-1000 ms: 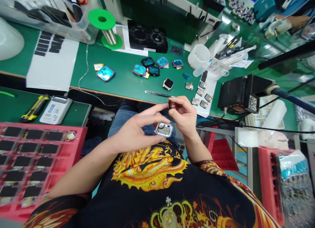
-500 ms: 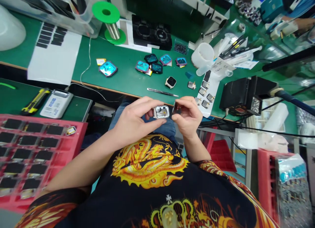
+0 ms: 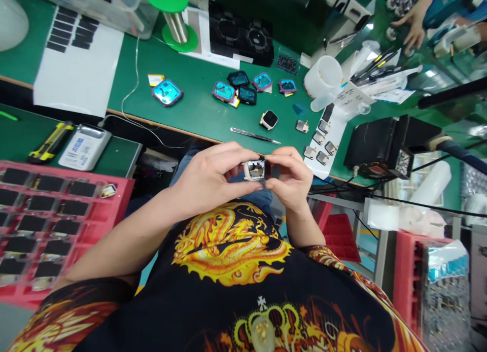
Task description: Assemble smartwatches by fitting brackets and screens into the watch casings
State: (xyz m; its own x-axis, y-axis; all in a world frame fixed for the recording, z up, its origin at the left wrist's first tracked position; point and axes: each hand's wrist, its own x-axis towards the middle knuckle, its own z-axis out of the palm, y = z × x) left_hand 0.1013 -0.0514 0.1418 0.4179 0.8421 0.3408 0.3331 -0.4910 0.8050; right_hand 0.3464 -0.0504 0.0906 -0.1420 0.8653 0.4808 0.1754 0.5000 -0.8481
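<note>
Between the thumb and fingers of my left hand (image 3: 213, 177) is a light-coloured smartwatch case (image 3: 254, 170), its open side showing the inner parts. My right hand (image 3: 291, 177) pinches a thin dark watch screen (image 3: 268, 168), held on edge right beside the case's opening. Whether screen and case touch, I cannot tell. Both hands are above my lap, at the bench's front edge. Just beyond them lie metal tweezers (image 3: 254, 135) and a pale watch with a dark face (image 3: 269, 119).
Several watch cases with blue film (image 3: 223, 91) lie on the green bench. Small screens (image 3: 318, 137) sit on white paper at right, near a black box-shaped device (image 3: 375, 144). A red tray (image 3: 122, 200) of screens is at left. Another person's hand (image 3: 414, 22) is at upper right.
The right hand's screen has come up against or close to the case's opening, and the case is turned slightly. The view has shifted a little. Another person's hand now reaches in at upper right.
</note>
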